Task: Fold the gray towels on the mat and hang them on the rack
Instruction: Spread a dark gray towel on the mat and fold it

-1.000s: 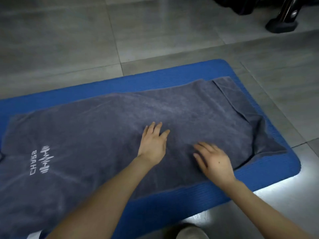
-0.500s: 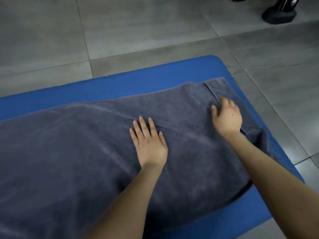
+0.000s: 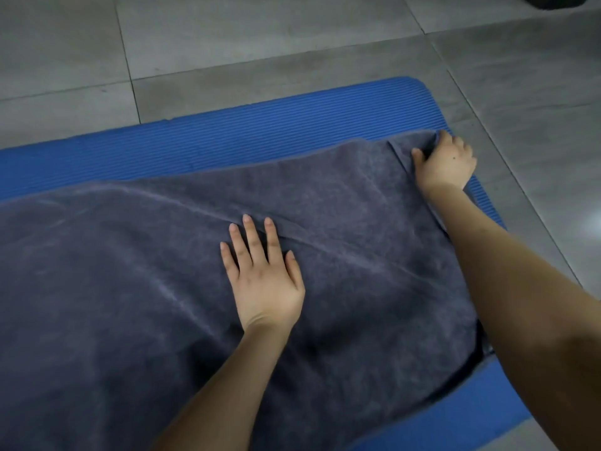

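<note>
Two hands on gray towel [image 3: 146, 288]: left hand [image 3: 265, 288] flat, pressing; right hand [image 3: 447, 164] grip seemingly pinches far corner; next, fold over.

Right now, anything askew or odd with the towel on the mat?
Minor only. The gray towel has its far right corner doubled over into a flap where the right hand grips it, and a diagonal crease runs rightward past the left hand. Nothing spilled or damaged on the blue mat.
</note>
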The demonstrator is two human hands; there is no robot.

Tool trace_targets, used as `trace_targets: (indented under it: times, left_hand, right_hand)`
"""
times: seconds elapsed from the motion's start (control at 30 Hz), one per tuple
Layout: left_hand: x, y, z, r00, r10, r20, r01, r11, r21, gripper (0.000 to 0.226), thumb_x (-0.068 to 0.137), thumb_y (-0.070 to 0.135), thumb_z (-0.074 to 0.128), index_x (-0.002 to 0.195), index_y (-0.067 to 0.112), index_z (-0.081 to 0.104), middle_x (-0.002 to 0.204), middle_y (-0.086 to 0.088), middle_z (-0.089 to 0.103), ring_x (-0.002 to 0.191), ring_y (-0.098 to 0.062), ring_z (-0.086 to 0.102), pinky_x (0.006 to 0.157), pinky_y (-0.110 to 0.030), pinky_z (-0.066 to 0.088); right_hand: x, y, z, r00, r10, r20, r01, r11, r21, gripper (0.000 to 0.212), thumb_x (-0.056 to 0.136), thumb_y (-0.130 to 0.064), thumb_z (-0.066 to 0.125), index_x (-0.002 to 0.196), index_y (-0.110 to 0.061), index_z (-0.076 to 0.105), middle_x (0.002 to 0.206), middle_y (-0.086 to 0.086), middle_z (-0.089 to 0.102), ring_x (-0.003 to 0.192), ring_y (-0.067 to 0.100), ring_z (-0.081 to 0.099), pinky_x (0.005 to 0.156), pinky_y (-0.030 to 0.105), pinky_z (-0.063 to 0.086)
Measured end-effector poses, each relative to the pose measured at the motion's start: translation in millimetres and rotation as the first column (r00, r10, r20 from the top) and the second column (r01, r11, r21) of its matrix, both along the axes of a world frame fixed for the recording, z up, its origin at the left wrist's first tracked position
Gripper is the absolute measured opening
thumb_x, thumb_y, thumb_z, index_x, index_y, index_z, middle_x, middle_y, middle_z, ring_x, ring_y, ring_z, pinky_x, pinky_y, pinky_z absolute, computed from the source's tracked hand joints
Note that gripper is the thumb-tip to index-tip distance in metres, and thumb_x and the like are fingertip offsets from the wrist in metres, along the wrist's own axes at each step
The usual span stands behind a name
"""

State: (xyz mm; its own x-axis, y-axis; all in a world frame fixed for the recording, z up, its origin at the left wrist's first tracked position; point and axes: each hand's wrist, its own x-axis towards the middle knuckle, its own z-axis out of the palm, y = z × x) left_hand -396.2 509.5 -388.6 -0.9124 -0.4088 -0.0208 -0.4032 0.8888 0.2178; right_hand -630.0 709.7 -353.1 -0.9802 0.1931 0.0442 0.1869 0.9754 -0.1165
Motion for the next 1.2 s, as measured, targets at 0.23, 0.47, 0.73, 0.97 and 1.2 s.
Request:
trace_targets:
  times: [0.23, 0.47, 0.73, 0.97, 1.2]
  left_hand:
    - [7, 0, -1, 0.938, 0.012, -0.346, 0.017, 0.997, 0.079, 0.043, 0.092, 0.017, 0.041, 0.134, 0.006, 0.045, 0.138, -0.023, 0.046, 0.133, -0.035, 0.039, 0.112, -0.054, 0.024]
    - [1, -2, 4, 0.998, -0.018, -0.065, 0.019, 0.999, 0.028, 0.050, 0.093, 0.036, 0.032, 0.140, 0.022, 0.042, 0.150, -0.018, 0.030, 0.141, -0.029, 0.024, 0.115, -0.050, 0.012]
    - [-3, -2, 7, 0.998, -0.035, 0.044, 0.034, 0.999, 0.018, 0.056, 0.094, 0.041, 0.018, 0.147, 0.025, 0.023, 0.156, -0.015, 0.016, 0.145, -0.027, 0.011, 0.116, -0.051, 0.004]
    - [-5, -5, 19, 0.969, -0.100, 0.226, 0.093, 0.995, 0.042, 0.056, 0.099, 0.040, 0.013, 0.150, 0.025, -0.003, 0.157, -0.014, -0.008, 0.144, -0.029, -0.011, 0.116, -0.052, -0.005]
    - [25, -3, 50, 0.936, -0.260, 0.239, 0.247, 0.966, 0.081, 0.052, 0.099, 0.043, 0.024, 0.149, 0.031, 0.016, 0.158, -0.011, 0.007, 0.144, -0.036, 0.000, 0.116, -0.051, 0.001]
  right_hand:
    - [-27, 4, 9, 0.987, -0.062, -0.150, 0.055, 0.997, -0.050, 0.030, 0.091, -0.033, 0.054, 0.114, -0.017, 0.063, 0.117, 0.013, 0.061, 0.114, 0.034, 0.048, 0.097, 0.041, 0.029]
    - [-32, -1, 11, 0.999, -0.024, -0.047, 0.023, 1.000, -0.019, 0.045, 0.093, -0.044, 0.046, 0.134, -0.025, 0.049, 0.131, 0.016, 0.051, 0.123, 0.035, 0.041, 0.102, 0.044, 0.024]
    - [116, 68, 4, 0.970, 0.118, -0.213, -0.119, 0.993, 0.007, 0.043, 0.090, -0.037, 0.043, 0.124, -0.017, 0.059, 0.118, 0.016, 0.061, 0.101, 0.040, 0.053, 0.086, 0.044, 0.036]
    - [249, 121, 1, 0.964, 0.025, -0.265, -0.005, 0.997, 0.076, 0.041, 0.091, -0.030, 0.044, 0.123, -0.010, 0.060, 0.120, 0.020, 0.060, 0.103, 0.041, 0.055, 0.088, 0.048, 0.040]
    - [255, 128, 21, 0.993, 0.055, -0.106, -0.035, 0.984, 0.175, 0.044, 0.084, -0.049, 0.052, 0.099, -0.012, 0.067, 0.099, 0.013, 0.065, 0.088, 0.037, 0.057, 0.079, 0.044, 0.037]
